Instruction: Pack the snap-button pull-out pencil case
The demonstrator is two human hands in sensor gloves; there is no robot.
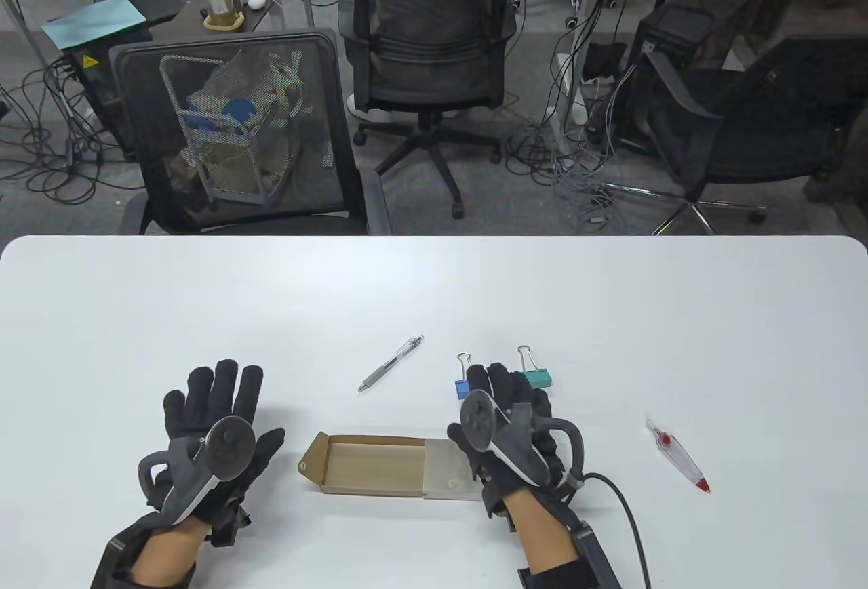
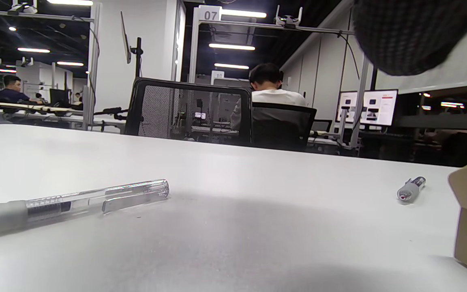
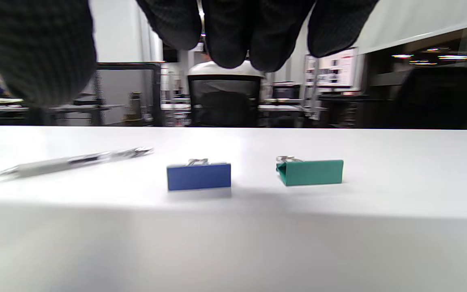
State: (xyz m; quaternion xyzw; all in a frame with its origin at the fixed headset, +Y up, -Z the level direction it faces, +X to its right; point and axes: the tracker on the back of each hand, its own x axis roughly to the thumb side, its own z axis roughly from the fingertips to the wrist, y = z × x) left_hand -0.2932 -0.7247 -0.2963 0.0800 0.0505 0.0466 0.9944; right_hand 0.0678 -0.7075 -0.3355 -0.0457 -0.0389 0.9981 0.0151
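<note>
White, smooth table (image 1: 610, 304) with rounded corners. Near its front edge lies the pencil case (image 1: 380, 465): a brown cardboard tray drawn out leftward from a translucent frosted sleeve (image 1: 447, 470), with an end flap bearing a round snap. The left hand (image 1: 213, 426), in a black knitted glove, lies flat with fingers spread, left of the case and holding nothing. The right hand (image 1: 505, 426) hovers over the sleeve's right end, fingers extended toward a blue binder clip (image 3: 199, 176) and a green binder clip (image 3: 310, 172), gripping nothing. A grey-gripped clear pen (image 1: 391, 363) lies beyond the case; a clear red-tipped pen (image 1: 678, 456) lies well to the right. A background post reads "07" in the left wrist view.
</note>
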